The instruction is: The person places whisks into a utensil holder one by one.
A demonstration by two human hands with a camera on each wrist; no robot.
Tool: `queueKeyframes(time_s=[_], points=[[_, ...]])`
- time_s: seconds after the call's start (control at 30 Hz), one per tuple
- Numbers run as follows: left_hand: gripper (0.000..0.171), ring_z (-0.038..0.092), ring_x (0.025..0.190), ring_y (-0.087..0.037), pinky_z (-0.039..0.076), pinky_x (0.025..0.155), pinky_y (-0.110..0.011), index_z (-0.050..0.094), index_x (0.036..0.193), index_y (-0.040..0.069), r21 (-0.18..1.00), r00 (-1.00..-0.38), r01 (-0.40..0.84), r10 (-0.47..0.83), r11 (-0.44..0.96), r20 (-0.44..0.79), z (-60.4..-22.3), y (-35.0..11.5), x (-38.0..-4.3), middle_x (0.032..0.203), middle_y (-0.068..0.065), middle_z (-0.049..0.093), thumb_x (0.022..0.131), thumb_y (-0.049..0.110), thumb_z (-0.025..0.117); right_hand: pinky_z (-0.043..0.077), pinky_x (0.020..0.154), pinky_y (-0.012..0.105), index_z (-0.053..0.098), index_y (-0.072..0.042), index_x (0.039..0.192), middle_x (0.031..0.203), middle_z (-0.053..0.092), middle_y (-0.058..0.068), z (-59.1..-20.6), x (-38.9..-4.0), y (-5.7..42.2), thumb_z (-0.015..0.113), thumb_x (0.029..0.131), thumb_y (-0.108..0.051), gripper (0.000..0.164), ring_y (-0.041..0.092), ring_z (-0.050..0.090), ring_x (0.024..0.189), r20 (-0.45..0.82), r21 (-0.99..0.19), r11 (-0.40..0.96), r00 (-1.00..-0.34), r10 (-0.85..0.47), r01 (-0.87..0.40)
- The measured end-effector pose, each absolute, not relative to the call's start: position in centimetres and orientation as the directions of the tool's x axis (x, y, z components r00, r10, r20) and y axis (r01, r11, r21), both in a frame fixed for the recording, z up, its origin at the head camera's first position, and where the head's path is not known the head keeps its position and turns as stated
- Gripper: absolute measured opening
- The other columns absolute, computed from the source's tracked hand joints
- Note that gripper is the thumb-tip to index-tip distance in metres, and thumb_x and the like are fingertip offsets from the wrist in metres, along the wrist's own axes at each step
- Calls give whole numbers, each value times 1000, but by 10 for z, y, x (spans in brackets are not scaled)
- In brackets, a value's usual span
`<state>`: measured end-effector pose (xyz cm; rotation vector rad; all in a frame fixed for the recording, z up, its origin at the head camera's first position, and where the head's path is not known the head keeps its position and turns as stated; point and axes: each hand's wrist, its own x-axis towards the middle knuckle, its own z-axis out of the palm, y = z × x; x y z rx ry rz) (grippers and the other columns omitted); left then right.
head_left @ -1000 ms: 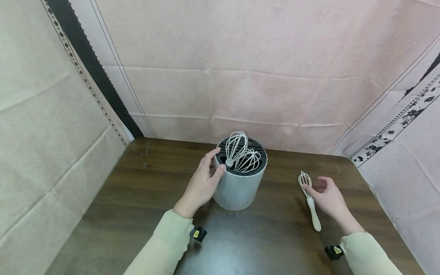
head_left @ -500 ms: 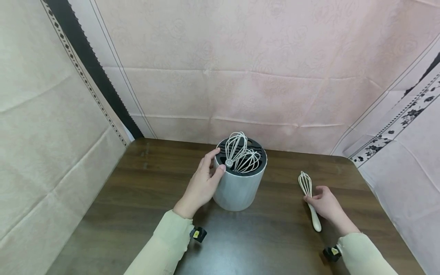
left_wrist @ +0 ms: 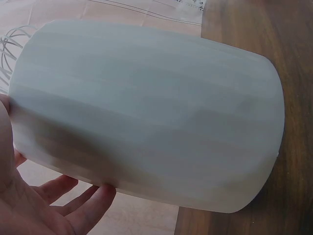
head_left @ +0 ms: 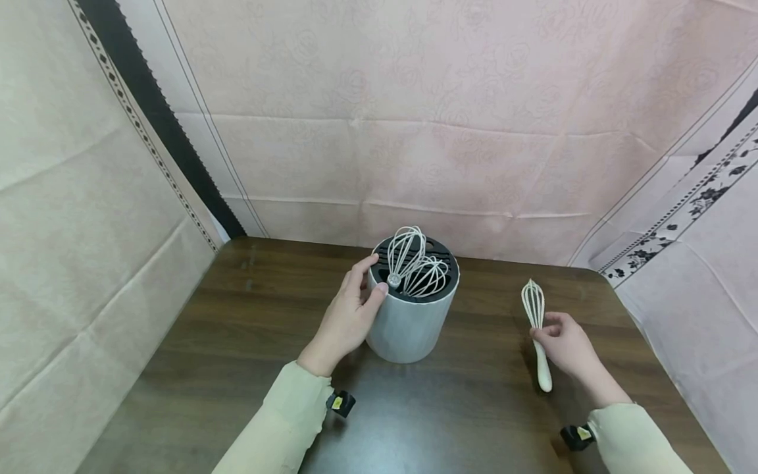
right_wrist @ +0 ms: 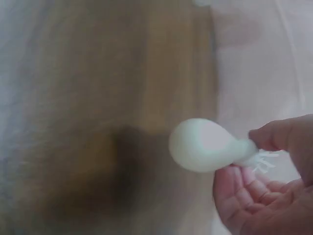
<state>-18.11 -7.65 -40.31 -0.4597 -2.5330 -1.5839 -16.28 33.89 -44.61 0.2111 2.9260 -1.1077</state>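
Note:
A pale grey round utensil holder (head_left: 408, 336) with a black slotted top stands upright on the table. Two white wire whisk heads stick out of it, a larger whisk (head_left: 405, 253) and a smaller one (head_left: 431, 280). My left hand (head_left: 343, 322) grips the holder's left side, thumb and fingers spread at the rim; in the left wrist view fingertips press its smooth wall (left_wrist: 156, 112). Off to the right, my right hand (head_left: 567, 345) pinches a small white whisk at the top of its handle (head_left: 543, 370), wires pointing away. The handle's rounded end (right_wrist: 200, 145) faces the right wrist camera.
The dark brown wooden table (head_left: 266, 368) ends at a back edge just behind the holder. Pale patterned cloth (head_left: 379, 158) hangs behind it and along both sides. Each wrist carries a small black camera, such as the left camera (head_left: 341, 403).
My right hand has moved down to the small whisk's handle and taken hold of it. The whisk has shifted and turned slightly, rising a little. My left hand and the holder stay put.

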Motion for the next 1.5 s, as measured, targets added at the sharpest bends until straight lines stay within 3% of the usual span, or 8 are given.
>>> queueKeyframes(time_s=[0.2,0.37,0.53,0.7,0.87,1.03,1.23,1.5], points=[[55,46,125,-19,45,98,-44,24,148,45,850,-946,318,191,421,260,-404,-76,-182,146,4,34,97,60,38,52,62,22,41,10,133,102,63,17,-410,-160,325,60,96,-25,54,7,60,78,155,-750,662,-975,156,-14],[56,46,126,-18,45,98,-44,25,148,44,847,-947,318,184,427,263,-404,-76,-182,146,5,34,96,61,37,54,66,19,46,5,129,99,63,3,-376,-154,304,60,96,-18,43,2,62,81,288,-826,541,-942,169,-156],[56,46,126,-20,46,97,-45,24,147,46,846,-950,308,181,435,253,-404,-76,-181,147,5,33,96,63,37,54,73,21,46,0,120,102,63,5,-343,-147,277,60,93,-1,30,10,65,89,410,-903,218,-894,178,-371],[55,45,127,-21,45,98,-45,23,147,46,847,-950,308,183,434,253,-402,-77,-180,147,4,33,96,62,37,54,79,28,43,1,121,108,58,18,-317,-143,245,58,89,12,37,23,63,99,537,-825,-73,-818,207,-560],[56,47,126,-21,46,97,-46,24,147,45,846,-951,306,179,437,252,-402,-78,-180,147,4,33,96,62,37,55,80,31,42,3,123,106,54,24,-303,-147,218,58,88,13,40,28,62,96,627,-733,-145,-743,234,-664],[57,48,125,-20,47,95,-47,23,147,47,851,-955,292,179,437,236,-404,-76,-180,146,5,34,95,64,37,56,75,33,44,5,119,102,53,27,-306,-157,199,59,87,14,36,27,61,89,655,-684,-198,-711,258,-702],[57,49,125,-20,47,95,-46,23,148,46,850,-954,297,180,435,241,-405,-76,-181,146,5,34,95,65,36,55,75,33,44,7,118,101,53,27,-316,-165,182,59,86,15,36,28,60,89,661,-668,-243,-711,240,-704],[57,49,125,-19,47,95,-46,23,147,47,847,-951,305,183,436,249,-405,-77,-182,145,5,35,95,65,37,52,84,33,46,2,120,103,58,21,-326,-166,166,60,85,15,40,29,62,95,666,-724,-137,-737,116,-676]])
